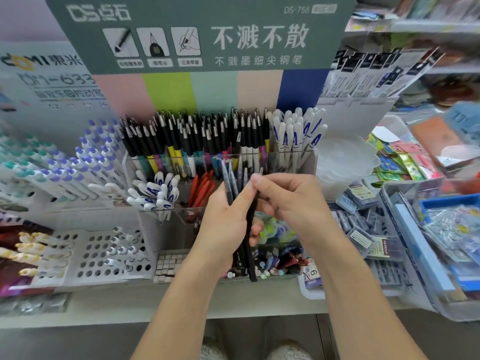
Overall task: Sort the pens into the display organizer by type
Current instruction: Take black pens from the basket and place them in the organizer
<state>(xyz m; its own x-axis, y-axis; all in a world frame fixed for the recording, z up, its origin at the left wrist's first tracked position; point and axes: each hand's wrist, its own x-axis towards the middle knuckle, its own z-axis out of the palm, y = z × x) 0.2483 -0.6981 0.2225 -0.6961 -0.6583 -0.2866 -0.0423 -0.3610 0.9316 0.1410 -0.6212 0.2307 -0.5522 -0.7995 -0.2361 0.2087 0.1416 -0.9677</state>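
My left hand grips a bundle of dark pens upright in front of the clear display organizer. My right hand pinches the top of one black pen that hangs down past the left palm. Behind my hands the organizer's back row holds black-capped pens and white pens with blue marks. Its front row holds more white pens and red pens. A lower tray of mixed pens is partly hidden by my hands.
A white rack of purple-tipped and teal-tipped pens stands at the left. A white perforated holder sits in front of it. Clear cups, boxed refills and a blue-edged bin of packets crowd the right. The shelf edge runs below.
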